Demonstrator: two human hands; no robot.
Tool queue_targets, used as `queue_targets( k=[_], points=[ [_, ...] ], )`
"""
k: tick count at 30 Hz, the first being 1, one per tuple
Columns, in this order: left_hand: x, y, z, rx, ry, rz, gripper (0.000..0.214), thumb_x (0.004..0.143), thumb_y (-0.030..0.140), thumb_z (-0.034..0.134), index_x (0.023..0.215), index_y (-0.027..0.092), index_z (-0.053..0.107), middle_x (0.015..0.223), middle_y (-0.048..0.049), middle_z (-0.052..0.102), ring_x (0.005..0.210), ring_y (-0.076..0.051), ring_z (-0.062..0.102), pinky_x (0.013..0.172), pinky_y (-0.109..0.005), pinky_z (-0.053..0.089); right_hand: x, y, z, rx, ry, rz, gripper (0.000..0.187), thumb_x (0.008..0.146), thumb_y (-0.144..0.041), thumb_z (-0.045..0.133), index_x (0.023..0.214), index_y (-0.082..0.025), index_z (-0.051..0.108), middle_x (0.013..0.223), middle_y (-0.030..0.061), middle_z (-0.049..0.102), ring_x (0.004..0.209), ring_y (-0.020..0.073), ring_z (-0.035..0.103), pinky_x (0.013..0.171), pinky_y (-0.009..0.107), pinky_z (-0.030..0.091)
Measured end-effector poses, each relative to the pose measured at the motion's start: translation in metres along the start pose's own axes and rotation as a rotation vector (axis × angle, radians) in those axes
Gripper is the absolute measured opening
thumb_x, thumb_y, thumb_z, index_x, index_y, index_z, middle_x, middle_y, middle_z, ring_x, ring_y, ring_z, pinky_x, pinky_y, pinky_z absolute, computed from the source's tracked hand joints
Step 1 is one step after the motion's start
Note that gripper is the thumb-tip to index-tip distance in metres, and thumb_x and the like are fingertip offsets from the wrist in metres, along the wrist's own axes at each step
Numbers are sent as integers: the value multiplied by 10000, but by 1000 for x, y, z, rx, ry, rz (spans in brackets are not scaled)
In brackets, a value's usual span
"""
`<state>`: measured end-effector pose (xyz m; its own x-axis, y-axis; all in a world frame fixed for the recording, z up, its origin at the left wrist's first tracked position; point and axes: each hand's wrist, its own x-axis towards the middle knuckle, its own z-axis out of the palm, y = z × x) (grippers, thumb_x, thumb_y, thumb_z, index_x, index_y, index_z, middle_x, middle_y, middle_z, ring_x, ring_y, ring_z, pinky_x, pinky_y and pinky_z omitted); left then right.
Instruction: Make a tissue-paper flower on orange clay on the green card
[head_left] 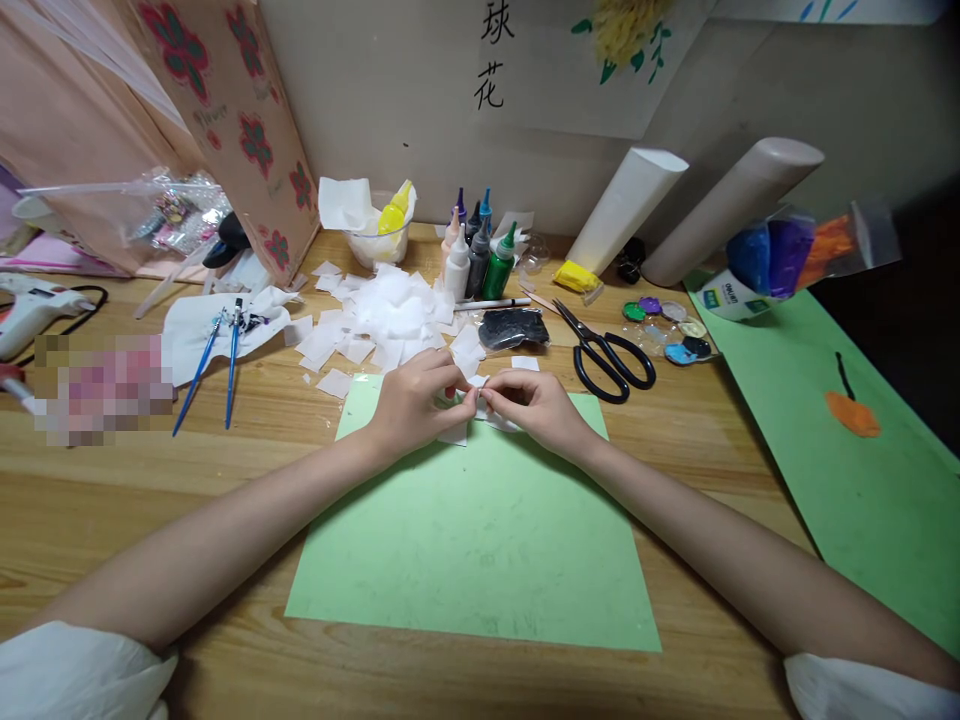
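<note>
My left hand (418, 402) and my right hand (541, 408) meet above the far edge of a green sheet of paper (472, 540). Thumb and forefinger of each are pinched together on a small piece of white paper (480, 382), mostly covered by the fingers. Under and between the hands lie more white paper squares (454, 434), partly hidden. Just beyond my left hand spreads a heap of cut white paper squares (394, 310). Black-handled scissors (606, 352) lie beyond my right hand, blades pointing away to the left.
Paint bottles (476, 255) stand at the back beside a plastic cup (379, 243) with a yellow bottle. Two paintbrushes (232, 365) rest on stained tissue at left, near a glue gun (37, 310). Paint lids (667, 325) and another green sheet (885, 470) are at right.
</note>
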<state>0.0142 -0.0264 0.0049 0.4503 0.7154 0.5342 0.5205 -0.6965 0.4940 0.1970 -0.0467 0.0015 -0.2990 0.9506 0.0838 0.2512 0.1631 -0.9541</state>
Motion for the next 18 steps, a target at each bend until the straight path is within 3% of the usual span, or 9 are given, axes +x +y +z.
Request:
queue_targets(
  k=[18],
  points=[
    [0,1,-1,5,-45,-18,98,797,258,586,750,179,620,653,13,526,628,-108,495,558,-219,358,0,0,0,-10,53,0,180,792,-308,604,735,-151,671,714,30,631,620,128,505,547,244,371]
  ],
)
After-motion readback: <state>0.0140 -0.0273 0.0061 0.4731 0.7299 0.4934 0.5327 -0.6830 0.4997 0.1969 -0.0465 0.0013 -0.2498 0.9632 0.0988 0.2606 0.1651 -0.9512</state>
